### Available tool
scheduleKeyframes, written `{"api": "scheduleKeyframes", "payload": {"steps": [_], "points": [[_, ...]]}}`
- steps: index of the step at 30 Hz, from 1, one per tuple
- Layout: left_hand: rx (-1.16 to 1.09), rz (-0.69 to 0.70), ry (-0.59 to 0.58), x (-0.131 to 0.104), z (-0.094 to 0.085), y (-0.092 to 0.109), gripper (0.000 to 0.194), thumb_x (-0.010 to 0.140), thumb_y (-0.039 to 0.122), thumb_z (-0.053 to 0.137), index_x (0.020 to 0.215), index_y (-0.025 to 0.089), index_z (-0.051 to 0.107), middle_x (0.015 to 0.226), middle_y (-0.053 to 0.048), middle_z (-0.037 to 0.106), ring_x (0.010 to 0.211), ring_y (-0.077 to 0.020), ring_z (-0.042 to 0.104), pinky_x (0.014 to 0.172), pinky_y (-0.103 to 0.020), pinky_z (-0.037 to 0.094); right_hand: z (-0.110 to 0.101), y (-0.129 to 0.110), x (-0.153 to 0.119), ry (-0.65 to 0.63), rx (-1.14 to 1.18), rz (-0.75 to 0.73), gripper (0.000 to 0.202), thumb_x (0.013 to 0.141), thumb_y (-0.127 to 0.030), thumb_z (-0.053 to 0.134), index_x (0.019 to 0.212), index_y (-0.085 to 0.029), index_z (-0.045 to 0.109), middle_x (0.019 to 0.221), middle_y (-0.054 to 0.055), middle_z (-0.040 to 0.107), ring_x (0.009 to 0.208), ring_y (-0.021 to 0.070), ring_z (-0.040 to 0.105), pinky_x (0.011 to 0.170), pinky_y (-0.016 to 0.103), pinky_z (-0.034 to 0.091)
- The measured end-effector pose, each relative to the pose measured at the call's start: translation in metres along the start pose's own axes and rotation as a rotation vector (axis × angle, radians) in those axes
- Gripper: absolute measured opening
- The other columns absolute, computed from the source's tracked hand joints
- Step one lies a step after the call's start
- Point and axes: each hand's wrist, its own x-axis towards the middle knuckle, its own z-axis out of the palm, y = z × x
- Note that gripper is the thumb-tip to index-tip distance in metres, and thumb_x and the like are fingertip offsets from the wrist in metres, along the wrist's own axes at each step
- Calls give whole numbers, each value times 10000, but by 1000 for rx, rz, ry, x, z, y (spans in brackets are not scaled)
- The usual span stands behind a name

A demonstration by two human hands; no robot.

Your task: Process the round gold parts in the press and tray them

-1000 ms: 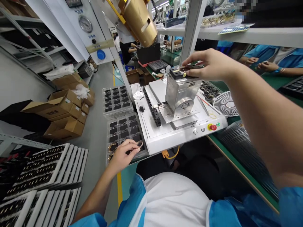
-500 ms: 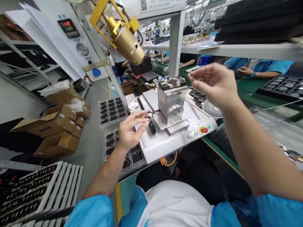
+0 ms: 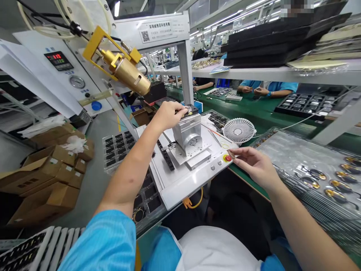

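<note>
Small part [image 3: 231, 153] in right hand [image 3: 256, 165]

Your left hand [image 3: 168, 114] is at the top of the shiny metal block [image 3: 184, 137]. Right of the block, your right hand [image 3: 255, 163] pinches a small brown thing [image 3: 231, 153]. A white fan [image 3: 238, 131] is right of the block too.

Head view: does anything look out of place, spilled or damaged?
Mildly out of place: a thin yellow band lies loose on the machine's white base, near the red button, apparently unattached to anything. No clear damage shows.
</note>
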Motion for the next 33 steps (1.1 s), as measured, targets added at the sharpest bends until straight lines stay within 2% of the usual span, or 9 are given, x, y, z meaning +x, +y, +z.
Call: {"api": "scheduleKeyframes", "payload": {"steps": [3,6,11,14,17,21,24,28,33], "points": [[47,29,-143,-10,-8,1,375,921,467,669,1135,182,784,1213,-103,788,1146,-295,716,1025,-388,520,-14,24,-6,14,-2,124,475,766,-553,865,1050,-202,716,1131,130,765,1045,286,737,937,424,611],[99,73,-198,-19,-6,-5,732,827,591,767,1400,156,633,1522,-171,603,1454,-366,519,1208,-484,403,-20,54,-1,28,-121,304,595,742,-518,854,1190,-173,667,1055,131,769,981,296,745,891,430,611],[46,139,-119,-42,4,-7,852,887,687,670,1539,173,480,1663,-191,428,1609,-368,281,1299,-584,246,-14,86,11,-121,-608,458,856,823,-326,743,1588,-105,430,928,82,771,916,276,744,905,402,560],[-49,244,59,-85,14,4,780,913,664,655,1541,240,473,1662,-158,439,1592,-347,331,1290,-593,284,-8,89,9,-188,-776,412,872,849,-304,707,1633,-112,378,979,93,773,951,290,746,922,392,544],[-198,280,138,-150,39,17,606,913,544,727,1439,280,581,1545,-129,581,1448,-305,550,1218,-538,440,-5,91,4,-208,-854,365,846,845,-307,702,1618,-133,406,1038,110,773,988,306,745,897,378,546],[-483,10,84,-231,88,32,477,901,432,779,1325,244,666,1415,-151,669,1327,-304,647,1132,-483,533,-7,94,6,-196,-857,336,865,843,-287,703,1621,-112,367,999,106,770,944,292,746,864,360,550],[-661,-262,6,-268,124,43,355,919,358,765,1245,230,710,1304,-138,731,1253,-283,693,1119,-450,542,-14,91,7,-184,-781,327,778,843,-239,699,1568,-115,446,943,84,766,875,258,742,857,351,556],[-937,-567,-136,-290,158,58,343,936,394,742,1229,215,725,1283,-142,753,1246,-282,708,1137,-456,535,-8,80,-22,-201,-492,282,545,829,-278,766,1343,-141,650,953,79,768,807,216,730,816,341,576],[-1353,-726,-91,-290,188,70,552,861,457,824,1341,234,671,1313,-163,747,1209,-301,736,1115,-497,551,47,68,-86,-269,1,53,821,639,-545,968,1312,-185,663,1071,93,763,951,231,734,892,376,585]]}}
